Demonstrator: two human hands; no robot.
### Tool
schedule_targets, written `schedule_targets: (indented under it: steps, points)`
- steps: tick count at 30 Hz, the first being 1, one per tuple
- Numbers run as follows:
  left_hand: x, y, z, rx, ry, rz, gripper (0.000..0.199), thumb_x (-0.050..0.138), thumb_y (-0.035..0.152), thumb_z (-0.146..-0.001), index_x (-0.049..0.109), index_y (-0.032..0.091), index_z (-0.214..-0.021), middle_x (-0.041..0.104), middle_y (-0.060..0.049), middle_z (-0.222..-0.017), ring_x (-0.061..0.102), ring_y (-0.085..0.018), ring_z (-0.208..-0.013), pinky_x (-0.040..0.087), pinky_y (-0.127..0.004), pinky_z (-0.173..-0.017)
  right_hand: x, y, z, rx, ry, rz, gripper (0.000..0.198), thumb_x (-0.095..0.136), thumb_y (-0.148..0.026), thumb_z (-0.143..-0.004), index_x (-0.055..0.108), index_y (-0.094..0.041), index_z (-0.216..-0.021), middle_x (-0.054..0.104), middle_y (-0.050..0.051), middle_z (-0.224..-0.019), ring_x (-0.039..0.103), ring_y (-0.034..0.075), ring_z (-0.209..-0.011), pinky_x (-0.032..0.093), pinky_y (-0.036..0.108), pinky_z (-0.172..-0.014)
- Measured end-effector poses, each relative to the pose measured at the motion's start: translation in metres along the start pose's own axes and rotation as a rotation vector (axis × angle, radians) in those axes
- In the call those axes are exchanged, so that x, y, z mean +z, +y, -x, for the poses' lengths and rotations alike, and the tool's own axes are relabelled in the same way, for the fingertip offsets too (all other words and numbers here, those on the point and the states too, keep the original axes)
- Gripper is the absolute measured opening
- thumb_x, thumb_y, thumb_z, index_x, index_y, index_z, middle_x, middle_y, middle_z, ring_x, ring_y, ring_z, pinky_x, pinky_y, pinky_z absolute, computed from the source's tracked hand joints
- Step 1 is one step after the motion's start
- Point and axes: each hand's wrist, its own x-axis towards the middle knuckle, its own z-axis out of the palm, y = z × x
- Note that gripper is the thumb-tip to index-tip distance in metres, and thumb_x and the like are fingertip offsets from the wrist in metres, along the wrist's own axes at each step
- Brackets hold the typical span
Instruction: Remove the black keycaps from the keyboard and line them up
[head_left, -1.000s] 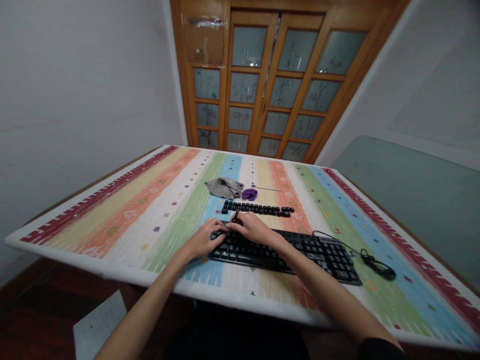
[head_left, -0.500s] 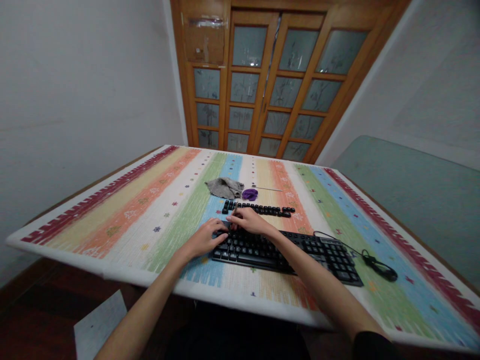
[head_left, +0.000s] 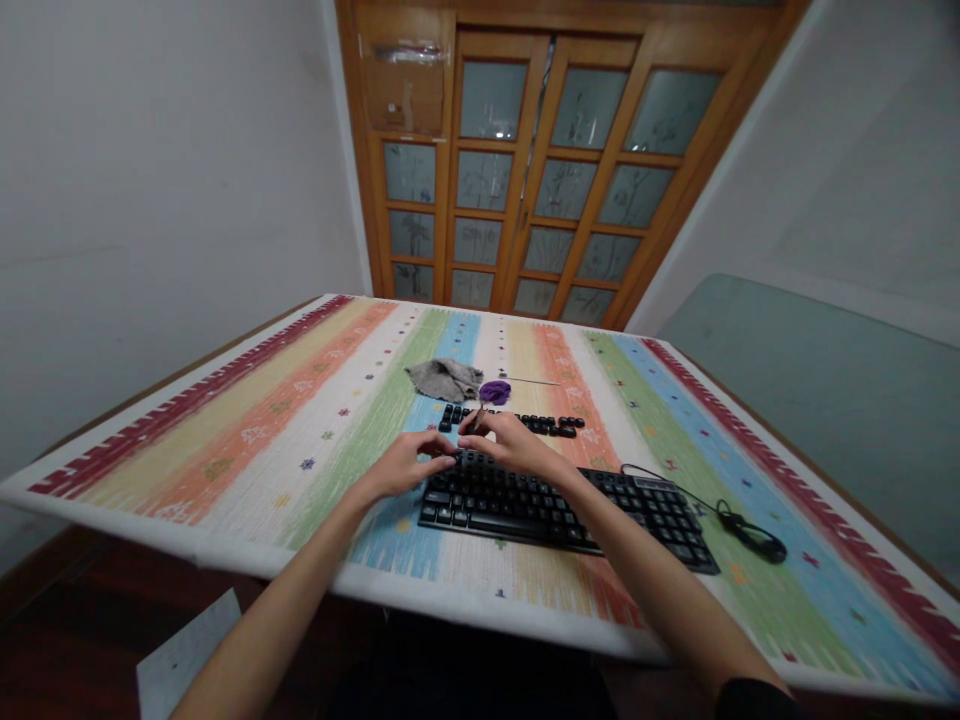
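A black keyboard [head_left: 517, 510] lies on the striped cloth in front of me, with part of its upper rows lacking keycaps. My left hand [head_left: 409, 462] is at its upper left corner, thumb and index finger drawn together; whatever sits between their tips is too small and dark to make out. Close beside it, my right hand [head_left: 501, 440] is closed on a thin, dark, pointed tool [head_left: 478, 415] whose tip sticks up past the fingers. Loose black keycaps [head_left: 562, 425] lie in rows just behind the keyboard, partly hidden by my right hand.
Beyond the keycaps are a crumpled grey cloth [head_left: 444, 379], a purple bundle [head_left: 495, 391] and a thin rod [head_left: 534, 380]. The keyboard's coiled cable [head_left: 752, 536] lies at the right. A striped tablecloth [head_left: 247, 420] covers the table, and wooden glazed doors [head_left: 517, 170] stand behind.
Both hands have lifted slightly from the keyboard's upper left corner. The left fingertips have come away from among the keys. The view has shifted a little.
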Motion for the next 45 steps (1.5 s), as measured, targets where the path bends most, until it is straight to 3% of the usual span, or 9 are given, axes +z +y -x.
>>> schedule_targets:
  steps: [6, 10, 22, 27, 31, 37, 41, 45]
  points:
    - [0.009, -0.008, -0.002, -0.177, 0.088, 0.495, 0.045, 0.081, 0.044, -0.069, 0.056, 0.016, -0.094, 0.068, -0.005, -0.092, 0.066, -0.018, -0.085, 0.049, -0.032, -0.085, -0.005, -0.001, 0.004, -0.014, 0.078, -0.153, 0.020, 0.058, -0.033, -0.092, 0.067, -0.014, -0.090, 0.071, 0.009, -0.091, 0.067, 0.019, -0.081, 0.050, 0.030, -0.078]
    - [0.015, -0.006, -0.005, -0.212, 0.087, 0.667, 0.054, 0.084, 0.043, -0.066, 0.054, 0.017, -0.103, 0.069, -0.004, -0.089, 0.067, -0.016, -0.080, 0.049, -0.031, -0.082, -0.004, -0.001, 0.006, -0.052, 0.089, -0.193, 0.023, 0.058, -0.035, -0.092, 0.067, -0.014, -0.095, 0.071, 0.008, -0.090, 0.068, 0.019, -0.082, 0.051, 0.030, -0.078]
    - [0.018, 0.007, -0.013, -0.171, 0.114, 0.522, 0.039, 0.078, 0.042, -0.070, 0.069, 0.014, -0.096, 0.072, -0.005, -0.091, 0.066, -0.019, -0.081, 0.052, -0.033, -0.081, -0.002, 0.002, 0.014, -0.161, 0.103, -0.047, 0.024, 0.058, -0.037, -0.094, 0.069, -0.018, -0.104, 0.074, 0.010, -0.098, 0.068, 0.020, -0.089, 0.052, 0.033, -0.083]
    - [0.018, 0.009, -0.014, -0.221, 0.137, 0.616, 0.040, 0.078, 0.031, -0.067, 0.071, 0.013, -0.102, 0.074, -0.007, -0.092, 0.069, -0.022, -0.087, 0.051, -0.036, -0.089, -0.003, -0.002, 0.016, -0.181, 0.122, -0.057, 0.023, 0.057, -0.037, -0.094, 0.069, -0.019, -0.104, 0.073, 0.009, -0.101, 0.067, 0.020, -0.092, 0.052, 0.032, -0.082]
    - [0.012, 0.006, -0.018, -0.181, 0.147, 0.694, 0.042, 0.073, 0.028, -0.067, 0.068, 0.012, -0.106, 0.074, -0.008, -0.090, 0.070, -0.024, -0.090, 0.050, -0.037, -0.091, -0.007, -0.004, 0.019, -0.178, 0.161, -0.073, 0.025, 0.056, -0.037, -0.095, 0.069, -0.017, -0.105, 0.073, 0.010, -0.099, 0.068, 0.020, -0.090, 0.052, 0.032, -0.081]
    - [0.000, -0.001, -0.030, -0.087, 0.366, 0.240, 0.033, 0.078, 0.033, -0.067, 0.065, 0.015, -0.091, 0.069, -0.007, -0.100, 0.067, -0.018, -0.078, 0.054, -0.033, -0.079, -0.016, 0.000, 0.026, -0.122, 0.198, -0.071, 0.021, 0.059, -0.034, -0.093, 0.069, -0.017, -0.101, 0.074, 0.010, -0.099, 0.068, 0.020, -0.092, 0.052, 0.031, -0.079]
    - [-0.006, -0.003, -0.038, 0.041, 0.329, -0.114, 0.021, 0.067, 0.027, -0.077, 0.066, 0.016, -0.094, 0.068, -0.007, -0.096, 0.065, -0.016, -0.074, 0.055, -0.032, -0.075, -0.018, 0.005, 0.031, -0.077, 0.185, -0.070, 0.020, 0.059, -0.032, -0.093, 0.070, -0.018, -0.102, 0.073, 0.009, -0.100, 0.068, 0.020, -0.093, 0.052, 0.032, -0.081]
    - [-0.009, -0.011, -0.044, 0.197, 0.239, -0.459, 0.019, 0.062, 0.018, -0.080, 0.069, 0.019, -0.097, 0.071, -0.005, -0.093, 0.063, -0.020, -0.086, 0.051, -0.037, -0.086, -0.019, 0.011, 0.033, -0.070, 0.197, -0.075, 0.022, 0.060, -0.035, -0.093, 0.071, -0.018, -0.102, 0.073, 0.008, -0.099, 0.068, 0.019, -0.090, 0.053, 0.031, -0.078]
